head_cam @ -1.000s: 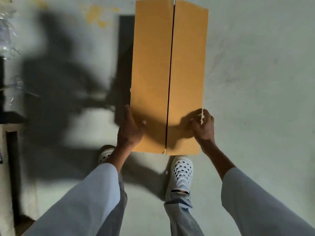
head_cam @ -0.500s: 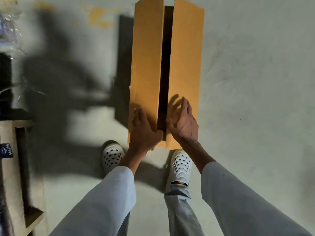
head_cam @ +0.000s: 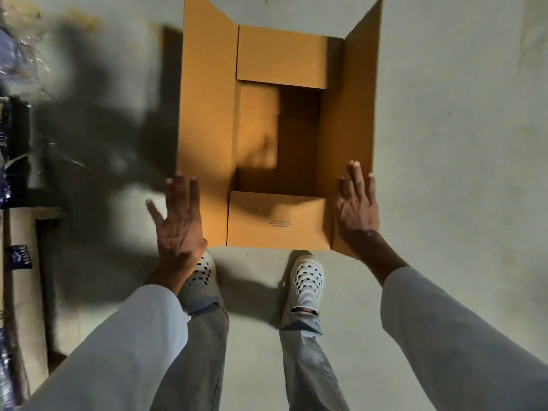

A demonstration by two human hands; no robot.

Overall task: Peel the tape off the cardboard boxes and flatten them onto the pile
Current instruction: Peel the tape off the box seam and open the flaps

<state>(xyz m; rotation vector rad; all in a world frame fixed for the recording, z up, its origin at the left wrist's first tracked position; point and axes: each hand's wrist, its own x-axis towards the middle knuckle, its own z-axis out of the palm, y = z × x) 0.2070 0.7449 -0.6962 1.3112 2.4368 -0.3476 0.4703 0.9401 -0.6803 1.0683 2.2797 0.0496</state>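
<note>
A tan cardboard box stands on the grey floor in front of my feet with its two long top flaps spread wide. The near short flap and the far short flap lie inward over the opening, and the box looks empty inside. My left hand hovers with fingers spread at the near corner of the left flap. My right hand rests flat, fingers apart, against the right flap. No tape shows on the box.
A wooden shelf edge with plastic-wrapped packages runs along the left side. My white perforated shoes stand just behind the box. Bare concrete floor stretches to the right.
The two long flaps were closed, then parted at the centre seam, and now lie wide open. My hands moved from the seam outward to each flap.
</note>
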